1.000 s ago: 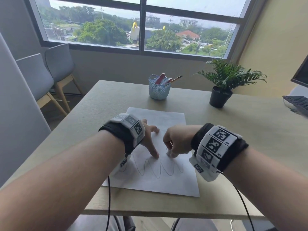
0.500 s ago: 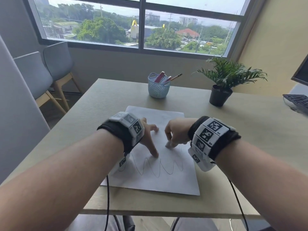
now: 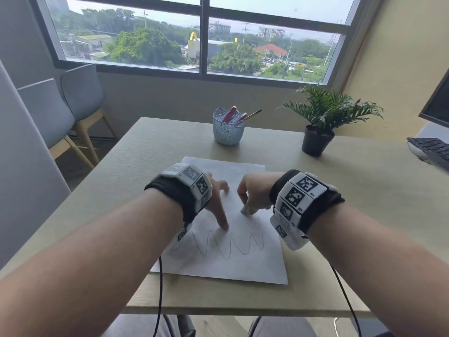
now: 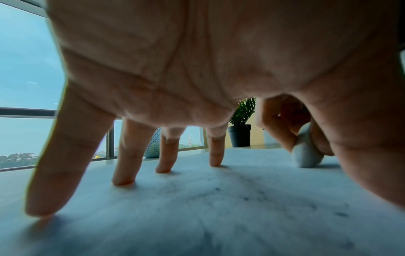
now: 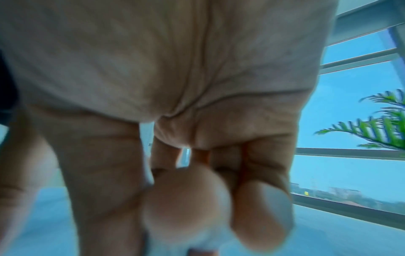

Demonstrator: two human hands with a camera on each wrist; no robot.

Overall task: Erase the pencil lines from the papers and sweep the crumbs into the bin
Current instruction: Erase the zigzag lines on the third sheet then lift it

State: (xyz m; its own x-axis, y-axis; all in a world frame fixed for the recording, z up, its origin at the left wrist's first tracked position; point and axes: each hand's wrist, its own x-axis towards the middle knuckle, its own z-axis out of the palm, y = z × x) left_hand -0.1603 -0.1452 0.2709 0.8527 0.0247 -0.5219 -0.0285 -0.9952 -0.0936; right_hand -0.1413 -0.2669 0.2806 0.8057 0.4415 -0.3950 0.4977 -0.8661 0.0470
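A white sheet of paper (image 3: 233, 261) lies on the wooden table (image 3: 340, 239) with a zigzag pencil line (image 3: 228, 244) across its lower half. My left hand (image 3: 216, 205) is spread on the sheet, fingertips (image 4: 122, 180) pressing it down. My right hand (image 3: 252, 193) pinches a small white eraser (image 3: 245, 210) whose tip touches the paper just above the right part of the line. In the left wrist view the eraser (image 4: 306, 155) stands on the paper between the right hand's fingers. The right wrist view is blurred and shows only curled fingers (image 5: 186, 199).
A pale blue basket (image 3: 227, 128) with pens and a pencil stands at the table's far side. A potted plant (image 3: 318, 127) is at the far right, a keyboard (image 3: 432, 149) at the right edge. Grey chairs (image 3: 60, 110) stand to the left.
My right hand has moved with the eraser slightly away from me and to the left across the paper. The left hand stays planted on the sheet.
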